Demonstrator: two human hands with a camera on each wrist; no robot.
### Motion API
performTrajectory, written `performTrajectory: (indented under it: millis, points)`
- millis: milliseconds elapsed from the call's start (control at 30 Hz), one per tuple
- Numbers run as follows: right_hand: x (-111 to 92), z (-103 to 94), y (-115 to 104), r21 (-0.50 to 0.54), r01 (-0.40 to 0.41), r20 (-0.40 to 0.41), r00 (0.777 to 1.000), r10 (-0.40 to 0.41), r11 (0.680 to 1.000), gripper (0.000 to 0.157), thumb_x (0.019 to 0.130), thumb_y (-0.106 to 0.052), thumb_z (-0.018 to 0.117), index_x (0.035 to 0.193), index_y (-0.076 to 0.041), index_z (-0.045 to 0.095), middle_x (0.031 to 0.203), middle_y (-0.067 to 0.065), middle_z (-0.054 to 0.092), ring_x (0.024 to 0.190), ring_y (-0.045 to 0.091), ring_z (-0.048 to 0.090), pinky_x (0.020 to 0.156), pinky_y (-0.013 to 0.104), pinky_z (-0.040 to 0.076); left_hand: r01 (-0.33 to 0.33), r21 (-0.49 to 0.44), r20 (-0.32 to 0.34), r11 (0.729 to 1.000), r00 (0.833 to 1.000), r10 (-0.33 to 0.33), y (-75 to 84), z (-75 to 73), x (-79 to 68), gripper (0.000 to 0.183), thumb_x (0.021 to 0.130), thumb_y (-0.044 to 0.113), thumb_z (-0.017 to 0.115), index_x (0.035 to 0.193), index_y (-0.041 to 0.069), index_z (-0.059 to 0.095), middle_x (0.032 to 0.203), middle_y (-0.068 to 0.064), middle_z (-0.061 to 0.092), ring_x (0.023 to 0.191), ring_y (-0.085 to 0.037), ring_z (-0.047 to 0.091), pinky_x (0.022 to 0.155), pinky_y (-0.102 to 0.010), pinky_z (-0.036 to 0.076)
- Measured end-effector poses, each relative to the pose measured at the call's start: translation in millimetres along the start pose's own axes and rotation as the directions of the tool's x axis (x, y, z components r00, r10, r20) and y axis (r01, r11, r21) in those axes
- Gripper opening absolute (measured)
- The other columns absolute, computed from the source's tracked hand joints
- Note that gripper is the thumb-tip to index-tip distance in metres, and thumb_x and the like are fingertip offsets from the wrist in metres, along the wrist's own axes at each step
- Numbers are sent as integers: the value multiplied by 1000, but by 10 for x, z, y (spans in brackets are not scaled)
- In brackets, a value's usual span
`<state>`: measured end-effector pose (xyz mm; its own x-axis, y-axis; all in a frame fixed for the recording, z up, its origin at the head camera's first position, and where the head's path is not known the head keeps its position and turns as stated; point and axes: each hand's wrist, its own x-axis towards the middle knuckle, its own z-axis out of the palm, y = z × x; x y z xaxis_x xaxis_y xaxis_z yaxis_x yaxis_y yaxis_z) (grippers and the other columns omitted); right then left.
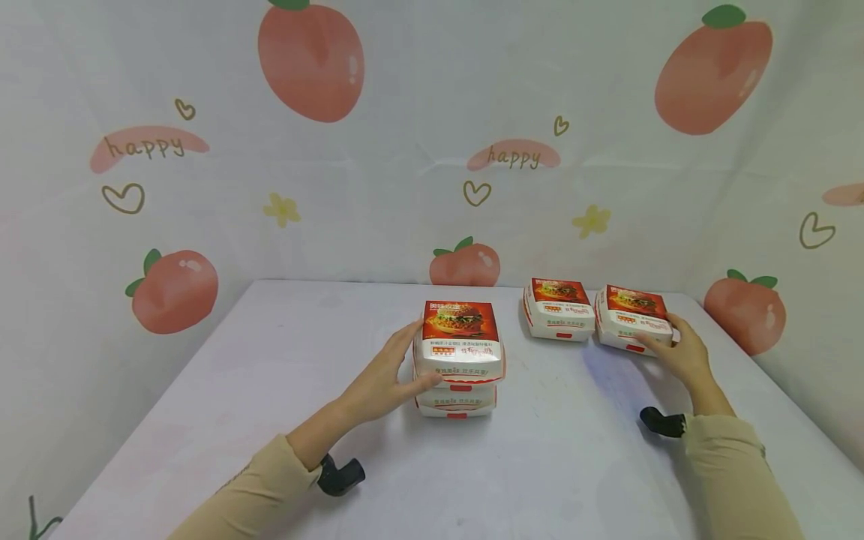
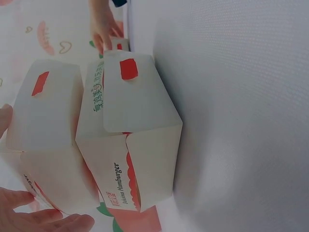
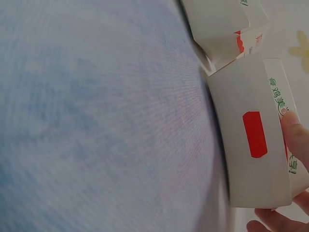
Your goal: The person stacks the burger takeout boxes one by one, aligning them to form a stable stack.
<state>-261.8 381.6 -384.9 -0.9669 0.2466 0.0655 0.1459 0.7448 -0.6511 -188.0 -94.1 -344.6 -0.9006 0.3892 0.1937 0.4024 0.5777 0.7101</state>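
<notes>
Two white burger boxes with red burger-picture lids stand stacked mid-table. My left hand (image 1: 381, 379) holds the upper burger box (image 1: 460, 352) by its left side, the thumb at the front corner and the fingers along the side. Below it, the lower burger box (image 1: 455, 403) rests on the table; in the left wrist view the two boxes lie close together. At the back right, my right hand (image 1: 683, 356) grips the rightmost burger box (image 1: 631, 319), thumb on the front and fingers at the right side. Beside that box stands another burger box (image 1: 559, 310), nearly touching it.
The white table (image 1: 540, 465) ends at the back against a cloth (image 1: 378, 195) printed with fruit, hearts and "happy". A black curved piece (image 1: 340, 477) sits at the left wrist, and a similar black piece (image 1: 661, 422) at the right wrist.
</notes>
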Motion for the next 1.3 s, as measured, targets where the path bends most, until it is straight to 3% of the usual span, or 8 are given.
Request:
performTrajectory:
  millis: [233, 700, 1300]
  points:
    - [-57, 6, -59, -6, 3, -48, 999, -4, 1000, 85, 91, -44, 55, 145, 7, 14, 146, 36, 20, 133, 54, 22, 106, 66, 25, 1, -6, 4, 1000, 1000, -1, 5, -4, -7, 87, 84, 44, 66, 150, 17, 16, 154, -5, 24, 141, -25, 29, 107, -52, 37]
    - [-31, -18, -49, 30, -13, -91, 996, 16, 999, 88, 90, -47, 55, 146, 6, 14, 148, 34, 19, 133, 53, 23, 104, 66, 26, -17, 3, -1, 1000, 1000, 17, -6, -7, 1, 87, 84, 44, 66, 150, 18, 17, 154, -4, 25, 141, -24, 28, 108, -51, 38]
    - [-98, -76, -171, 26, -9, -131, 991, 12, 1000, 84, 90, -42, 57, 146, 6, 16, 146, 33, 24, 124, 50, 31, 101, 64, 32, 19, 5, 7, 1000, 1000, -19, 15, -9, -3, 88, 84, 44, 66, 150, 16, 17, 154, -5, 24, 140, -25, 31, 108, -50, 38]
